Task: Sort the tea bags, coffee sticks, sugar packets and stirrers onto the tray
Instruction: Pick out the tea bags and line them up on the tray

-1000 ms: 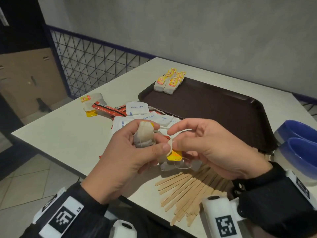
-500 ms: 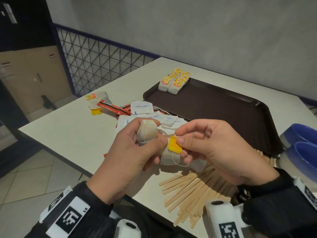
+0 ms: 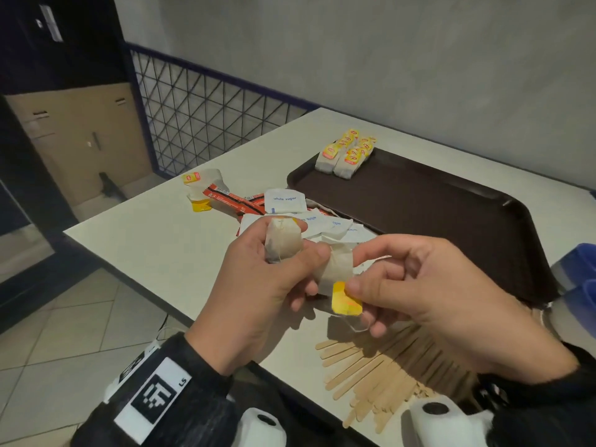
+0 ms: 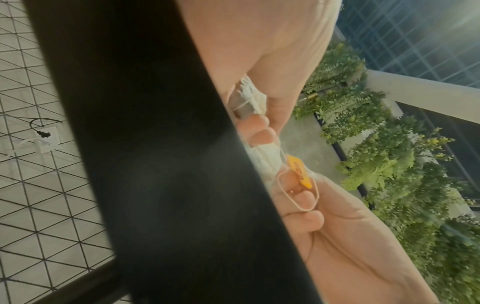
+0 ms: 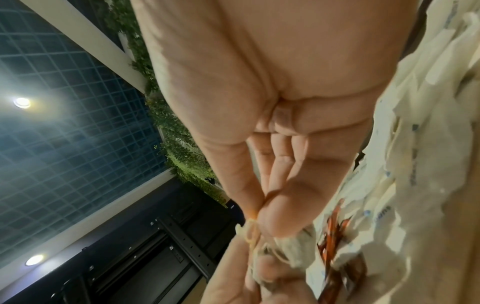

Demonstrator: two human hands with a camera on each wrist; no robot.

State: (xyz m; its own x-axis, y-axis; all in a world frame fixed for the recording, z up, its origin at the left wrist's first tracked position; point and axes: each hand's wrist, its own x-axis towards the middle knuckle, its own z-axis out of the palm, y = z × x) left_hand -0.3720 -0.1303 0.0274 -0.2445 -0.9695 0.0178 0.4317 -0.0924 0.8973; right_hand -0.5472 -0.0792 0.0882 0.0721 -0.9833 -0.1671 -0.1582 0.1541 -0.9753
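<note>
Above a pale surface [image 3: 154,253], the left hand [image 3: 258,285] grips two soft, crinkled paper tea bags [image 3: 283,243], while the right hand [image 3: 429,295] pinches a glossy yellow tag [image 3: 345,301] between thumb and forefinger, its thin string looping below. White square sachets printed "white sugar" [image 3: 285,201] lie jumbled with red-orange coffee sticks [image 3: 232,201] just beside a dark brown plastic tray [image 3: 451,221]. More tea bags with yellow tags [image 3: 346,153] sit in two neat rows at the tray's far corner; their lettering is too small to read. Flat wooden stirrers [image 3: 380,379] fan out below the right hand. Two loose tea bags [image 3: 201,185] rest well left.
</note>
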